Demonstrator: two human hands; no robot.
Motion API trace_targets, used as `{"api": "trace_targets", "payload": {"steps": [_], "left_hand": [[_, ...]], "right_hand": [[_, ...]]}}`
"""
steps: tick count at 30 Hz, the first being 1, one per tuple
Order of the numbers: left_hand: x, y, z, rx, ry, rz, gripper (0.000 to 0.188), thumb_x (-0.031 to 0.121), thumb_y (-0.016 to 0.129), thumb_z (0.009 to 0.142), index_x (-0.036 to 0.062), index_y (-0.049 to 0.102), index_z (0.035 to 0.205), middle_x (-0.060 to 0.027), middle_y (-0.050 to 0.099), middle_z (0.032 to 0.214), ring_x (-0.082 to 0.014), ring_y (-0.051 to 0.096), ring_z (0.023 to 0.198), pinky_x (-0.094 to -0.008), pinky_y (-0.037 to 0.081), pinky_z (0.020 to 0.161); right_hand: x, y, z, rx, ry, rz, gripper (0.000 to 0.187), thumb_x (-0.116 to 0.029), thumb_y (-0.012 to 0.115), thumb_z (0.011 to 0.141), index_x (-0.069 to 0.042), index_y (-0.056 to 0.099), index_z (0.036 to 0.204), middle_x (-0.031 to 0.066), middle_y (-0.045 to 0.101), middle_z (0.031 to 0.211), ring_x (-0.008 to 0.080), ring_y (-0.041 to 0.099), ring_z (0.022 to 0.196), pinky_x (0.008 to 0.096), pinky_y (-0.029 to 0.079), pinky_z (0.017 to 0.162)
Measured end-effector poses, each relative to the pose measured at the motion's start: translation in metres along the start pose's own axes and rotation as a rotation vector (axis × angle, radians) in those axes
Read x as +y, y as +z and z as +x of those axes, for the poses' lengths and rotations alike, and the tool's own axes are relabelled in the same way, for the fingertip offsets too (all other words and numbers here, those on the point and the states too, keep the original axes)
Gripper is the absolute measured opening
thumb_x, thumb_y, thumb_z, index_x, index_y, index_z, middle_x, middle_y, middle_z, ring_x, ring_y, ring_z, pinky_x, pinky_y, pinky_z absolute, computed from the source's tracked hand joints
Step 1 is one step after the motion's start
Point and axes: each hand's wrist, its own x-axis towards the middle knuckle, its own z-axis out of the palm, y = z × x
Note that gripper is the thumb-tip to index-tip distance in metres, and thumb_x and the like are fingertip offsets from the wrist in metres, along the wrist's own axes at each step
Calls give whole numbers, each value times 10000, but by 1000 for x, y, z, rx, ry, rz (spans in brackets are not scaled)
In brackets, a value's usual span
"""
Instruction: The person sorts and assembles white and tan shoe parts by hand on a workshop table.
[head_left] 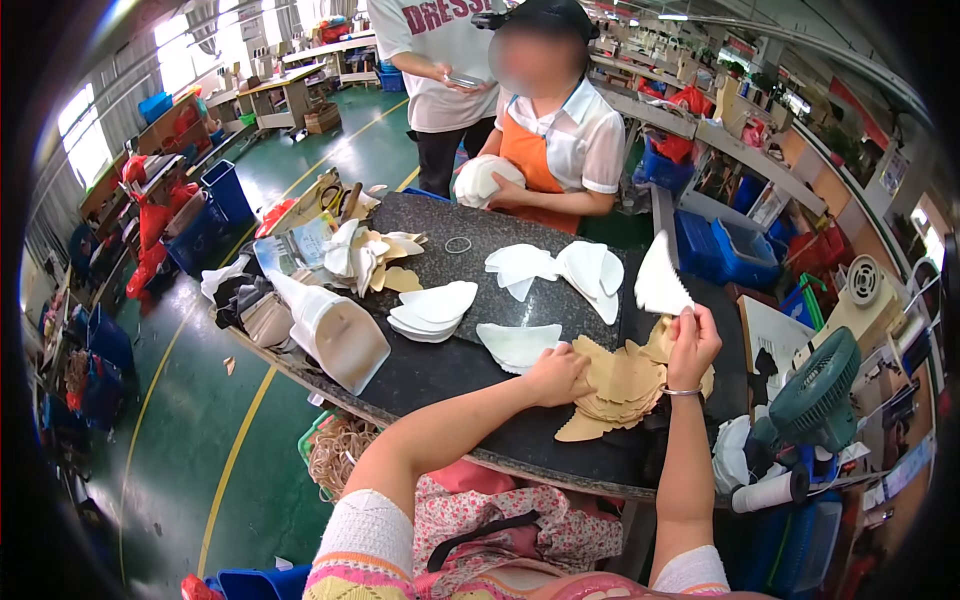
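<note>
Raised over the right part of the dark table, my right hand pinches a white cut piece with a jagged edge, which points upward. My left hand has its fingers curled together at the left edge of a pile of tan cut pieces; whether they grip one is hidden. The tan pieces have toothed edges and lie overlapped beneath both hands. Just beyond my left hand is a stack of white curved pieces. Further white stacks lie farther off, one at the middle and another to the left.
A clear plastic container lies tipped at the table's left edge, beside mixed white and tan scraps. On the right stand a green fan and a thread spool. Across the table a person in an orange apron holds white pieces.
</note>
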Motion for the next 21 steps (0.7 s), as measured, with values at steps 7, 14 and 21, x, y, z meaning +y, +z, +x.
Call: {"api": "trace_targets", "payload": {"steps": [7, 14, 21], "left_hand": [[24, -46, 8, 712, 246, -339, 371, -5, 672, 697, 14, 445, 990, -126, 501, 880, -259, 532, 776, -316, 453, 675], [25, -52, -4, 509, 187, -668, 283, -42, 643, 705, 2, 522, 956, -111, 576, 910, -211, 623, 806, -289, 501, 710], [22, -67, -8, 201, 72, -1072, 216, -17, 692, 718, -29, 596, 912, -55, 621, 858, -97, 589, 829, -249, 492, 743]], "right_hand": [[11, 22, -28, -511, 248, 97, 90, -35, 553, 843, 0, 563, 761, -6, 550, 616, 33, 471, 534, 184, 362, 474], [-4, 24, -35, -630, 58, -32, 180, -26, 594, 792, -28, 494, 643, -67, 391, 536, 1, 319, 496, 196, 231, 439], [3, 18, -46, -663, 190, 24, 192, -47, 601, 769, -26, 481, 621, -58, 368, 517, 14, 299, 477, 225, 231, 423]]}}
